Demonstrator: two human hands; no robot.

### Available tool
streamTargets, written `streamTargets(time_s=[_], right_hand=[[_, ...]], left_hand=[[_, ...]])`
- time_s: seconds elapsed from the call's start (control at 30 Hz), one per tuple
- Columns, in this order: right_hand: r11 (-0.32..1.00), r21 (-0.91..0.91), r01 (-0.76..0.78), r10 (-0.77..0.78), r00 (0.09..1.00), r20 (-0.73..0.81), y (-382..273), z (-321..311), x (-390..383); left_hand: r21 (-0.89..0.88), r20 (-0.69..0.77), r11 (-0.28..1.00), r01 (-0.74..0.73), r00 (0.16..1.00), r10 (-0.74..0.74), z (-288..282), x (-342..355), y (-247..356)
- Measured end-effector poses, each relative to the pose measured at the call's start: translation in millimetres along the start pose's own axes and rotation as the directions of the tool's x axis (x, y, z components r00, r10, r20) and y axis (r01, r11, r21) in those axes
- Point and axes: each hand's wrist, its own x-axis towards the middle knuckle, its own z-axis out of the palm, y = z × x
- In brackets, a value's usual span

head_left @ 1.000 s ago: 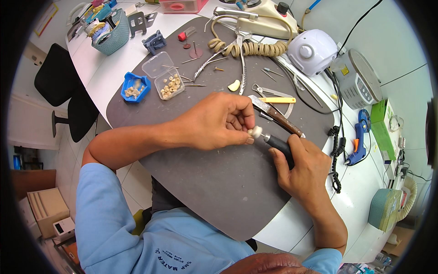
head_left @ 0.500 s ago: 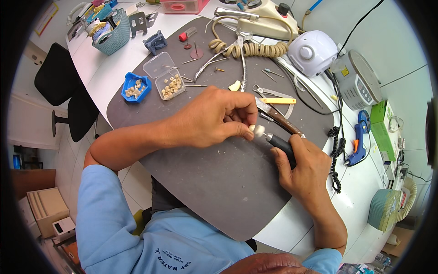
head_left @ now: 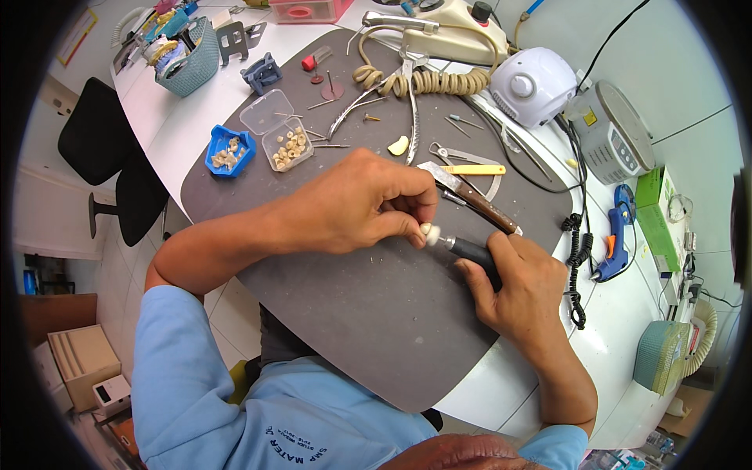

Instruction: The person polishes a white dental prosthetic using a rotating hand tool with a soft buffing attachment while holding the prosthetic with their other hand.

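Note:
My left hand point(head_left: 368, 205) pinches a small cream piece point(head_left: 424, 229) between thumb and fingertips, at the middle of the grey mat point(head_left: 352, 329). My right hand point(head_left: 521, 290) is wrapped round a black rotary handpiece point(head_left: 472, 252), whose white round tip point(head_left: 432, 235) sits against or very close to that piece; exact contact is hard to tell. Just beyond both hands lie a wooden-handled knife point(head_left: 489, 210) and a metal tool with a yellow bar point(head_left: 474, 170). Farther back left are a clear box of small cream pieces point(head_left: 286, 149) and a blue container of similar pieces point(head_left: 229, 153).
Metal pliers point(head_left: 411, 117), a coiled hose point(head_left: 450, 82), a cream unit point(head_left: 454, 43) and white machines point(head_left: 533, 86) crowd the back. At right are a blue glue gun point(head_left: 615, 243) and black coiled cord point(head_left: 578, 274). A teal basket point(head_left: 188, 66) stands back left; a black chair point(head_left: 94, 137) is left.
Compared with half a second ago, the handpiece and its white tip have moved left and slightly down, toward my left fingertips. My left hand has shifted a little.

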Motion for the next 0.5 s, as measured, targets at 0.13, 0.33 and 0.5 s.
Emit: streamTargets(time_s=[0.13,0.33,0.5], right_hand=[[1.000,-0.002,0.008,-0.008,1.000,-0.012,1.6,0.9,-0.3],[1.000,-0.005,0.030,-0.030,1.000,0.007,2.4,0.0,-0.2],[1.000,0.002,0.030,-0.030,1.000,-0.004,2.7,1.0,-0.5]], left_hand=[[0.054,0.026,0.998,-0.020,0.999,0.019,-3.4,-0.3,4.2],[0.018,0.064,1.000,0.015,0.998,-0.016,-3.5,0.3,2.1],[0.024,0.069,0.999,0.026,0.997,-0.028,-3.2,0.7,2.1]])
